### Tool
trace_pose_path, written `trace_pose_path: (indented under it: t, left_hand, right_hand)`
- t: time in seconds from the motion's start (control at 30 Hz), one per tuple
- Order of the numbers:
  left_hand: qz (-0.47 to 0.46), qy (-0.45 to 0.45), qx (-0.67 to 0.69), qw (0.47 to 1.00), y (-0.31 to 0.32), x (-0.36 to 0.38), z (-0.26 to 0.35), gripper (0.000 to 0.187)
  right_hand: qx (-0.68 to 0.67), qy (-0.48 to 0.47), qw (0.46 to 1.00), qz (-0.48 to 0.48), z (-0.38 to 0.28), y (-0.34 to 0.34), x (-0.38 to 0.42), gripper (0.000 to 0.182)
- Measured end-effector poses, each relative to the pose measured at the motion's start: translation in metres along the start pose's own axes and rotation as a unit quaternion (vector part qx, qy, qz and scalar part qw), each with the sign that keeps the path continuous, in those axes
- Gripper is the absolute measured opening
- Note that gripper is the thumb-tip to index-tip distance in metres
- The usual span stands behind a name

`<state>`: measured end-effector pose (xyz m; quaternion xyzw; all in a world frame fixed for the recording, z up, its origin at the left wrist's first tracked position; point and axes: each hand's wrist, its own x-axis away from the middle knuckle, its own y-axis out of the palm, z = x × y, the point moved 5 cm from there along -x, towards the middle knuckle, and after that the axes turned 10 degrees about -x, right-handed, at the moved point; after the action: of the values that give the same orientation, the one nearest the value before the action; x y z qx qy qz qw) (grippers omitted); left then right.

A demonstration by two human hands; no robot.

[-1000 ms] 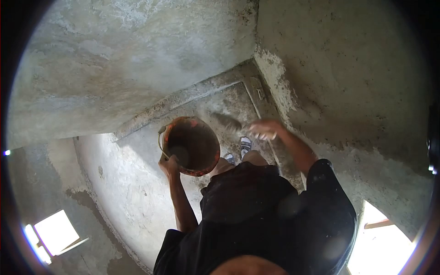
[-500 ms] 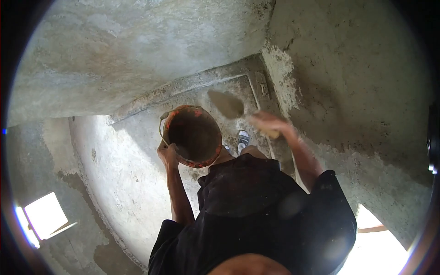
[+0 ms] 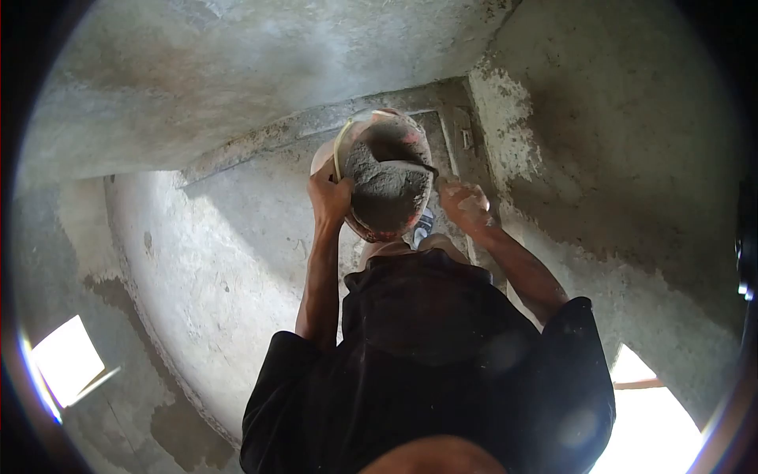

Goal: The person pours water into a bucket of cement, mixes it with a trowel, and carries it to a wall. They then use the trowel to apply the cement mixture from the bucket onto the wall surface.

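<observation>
Saw left hand [image 3: 332, 197] gripping bucket [image 3: 323, 158] at eight o'clock, likely steadying it for trowel [image 3: 409, 165] clenched in right hand [image 3: 467, 207] at four, blade touching mortar [image 3: 387, 192].

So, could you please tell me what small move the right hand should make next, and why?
Probably the right hand should scoop up some grey mortar with the trowel: its blade is already inside the bucket, at the mortar, and the left hand is holding the bucket, which should help steady it.
</observation>
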<state>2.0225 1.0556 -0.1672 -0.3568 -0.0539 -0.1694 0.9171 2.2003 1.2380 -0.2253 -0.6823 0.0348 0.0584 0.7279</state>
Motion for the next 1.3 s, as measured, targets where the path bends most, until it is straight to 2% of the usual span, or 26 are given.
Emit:
trace_pose_path:
  t: [0.1,0.13,0.17,0.23,0.37,0.43,0.47,0.5,0.57,0.6,0.63,0.67,0.7,0.83,0.9,0.93,0.97,1.0,1.03,1.07,1.1,1.17,1.2,1.23,1.27,1.3]
  left_hand:
    - [-0.006,0.045,0.035,0.998,-0.002,-0.024,0.013,0.034]
    - [-0.009,0.045,0.037,0.998,-0.003,-0.032,0.014,0.034]
    - [-0.014,0.058,0.037,0.997,-0.003,-0.039,0.015,0.034]
    - [-0.027,0.073,0.034,0.996,-0.005,-0.053,0.015,0.034]
    - [-0.072,0.100,0.023,0.992,-0.017,-0.068,0.021,0.034]
    - [-0.070,0.113,0.034,0.990,-0.025,-0.073,0.023,0.033]
    - [-0.076,0.097,0.050,0.991,-0.028,-0.076,0.017,0.034]
    - [-0.081,0.080,0.065,0.991,-0.031,-0.077,0.011,0.034]
    - [-0.083,0.061,0.059,0.993,-0.036,-0.082,0.002,0.034]
    - [-0.089,0.035,0.057,0.994,-0.035,-0.081,-0.005,0.035]
    - [-0.091,0.037,0.054,0.994,-0.033,-0.082,-0.014,0.035]
    - [-0.083,0.035,0.034,0.995,-0.030,-0.085,-0.024,0.035]
    - [-0.072,0.033,0.014,0.997,-0.029,-0.087,-0.027,0.035]
    - [-0.026,-0.006,-0.007,1.000,-0.028,-0.076,-0.027,0.034]
    - [0.022,-0.015,0.020,0.999,-0.029,-0.072,-0.033,0.033]
    - [0.024,-0.015,0.019,0.999,-0.031,-0.068,-0.031,0.033]
    - [0.024,-0.042,-0.010,0.999,-0.033,-0.065,-0.030,0.032]
    - [0.025,-0.068,-0.040,0.997,-0.036,-0.062,-0.029,0.031]
    - [0.049,-0.066,-0.057,0.995,-0.040,-0.060,-0.035,0.030]
    - [0.070,-0.062,-0.072,0.993,-0.042,-0.058,-0.048,0.029]
    - [0.072,-0.088,-0.025,0.993,-0.044,-0.057,-0.068,0.028]
    - [0.091,-0.090,0.054,0.990,-0.048,-0.044,-0.071,0.027]
    - [0.131,-0.102,0.088,0.982,-0.050,-0.048,-0.111,0.031]
    - [0.122,-0.155,0.103,0.975,-0.057,-0.026,-0.064,0.034]
    - [0.153,-0.121,0.108,0.975,-0.062,-0.037,-0.126,0.040]
    - [0.149,-0.113,0.107,0.976,-0.063,-0.034,-0.113,0.040]
  right_hand:
    - [-0.021,0.017,0.992,-0.127,-0.021,0.072,0.010,0.012]
    - [-0.235,0.060,0.957,-0.156,-0.018,0.016,-0.022,0.018]
    - [-0.235,0.064,0.957,-0.157,-0.020,-0.010,-0.042,0.018]
    - [-0.327,0.186,0.872,-0.315,-0.021,-0.015,-0.060,0.030]
    - [-0.431,0.059,0.879,-0.194,-0.026,0.028,-0.061,0.045]
    - [-0.598,0.197,0.669,-0.396,-0.017,0.005,-0.067,0.055]
    - [-0.630,0.209,0.630,-0.402,-0.016,0.015,-0.060,0.054]
    - [-0.635,0.207,0.630,-0.397,-0.016,0.023,-0.052,0.054]
    - [-0.656,0.131,0.703,-0.242,-0.007,0.034,-0.046,0.055]
    - [-0.597,0.046,0.796,-0.088,-0.010,0.070,-0.033,0.053]
    - [-0.598,0.049,0.796,-0.085,-0.015,0.077,-0.029,0.053]
    - [-0.410,-0.033,0.909,0.068,-0.018,0.062,-0.028,0.040]
    - [-0.189,-0.113,0.951,0.217,-0.026,0.050,-0.021,0.028]
    - [-0.185,-0.032,0.968,0.166,-0.027,0.062,-0.008,0.022]
    - [-0.008,-0.035,0.989,0.144,-0.024,0.031,-0.015,0.027]
    - [-0.183,0.027,0.972,0.142,-0.019,0.053,-0.011,0.038]
    - [-0.182,0.026,0.972,0.146,-0.014,0.056,-0.010,0.038]
    - [-0.325,0.112,0.938,0.037,-0.005,0.060,-0.016,0.046]
    - [-0.455,0.195,0.866,-0.073,-0.004,0.069,-0.019,0.056]
    - [-0.539,0.221,0.810,-0.059,-0.007,0.073,-0.024,0.066]
    - [-0.534,0.227,0.813,-0.049,-0.007,0.079,-0.026,0.066]
    - [-0.569,0.195,0.778,-0.183,-0.010,0.099,-0.024,0.049]
    - [-0.565,0.208,0.780,-0.171,0.003,0.097,-0.025,0.049]
    - [-0.570,0.170,0.774,-0.216,0.006,0.094,-0.027,0.047]
    - [-0.574,0.129,0.766,-0.261,0.008,0.093,-0.028,0.044]
    - [-0.574,0.134,0.767,-0.253,0.020,0.097,-0.028,0.044]
